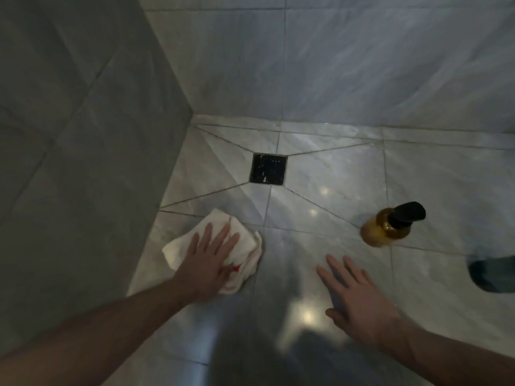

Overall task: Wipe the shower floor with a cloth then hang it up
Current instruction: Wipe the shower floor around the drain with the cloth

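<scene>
The left hand presses flat, fingers straight, on the white cloth lying on the shower floor at the drain's seven o'clock; the right hand is spread wide on bare tile; an amber pump bottle stands at its one o'clock.

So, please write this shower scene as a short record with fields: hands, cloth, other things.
left hand: flat, pressing white cloth with red marks on grey marble floor tile
right hand: open, fingers spread, over bare tile
drain: square black drain grate, beyond cloth
bottle: amber pump bottle with black top, right of drain
</scene>
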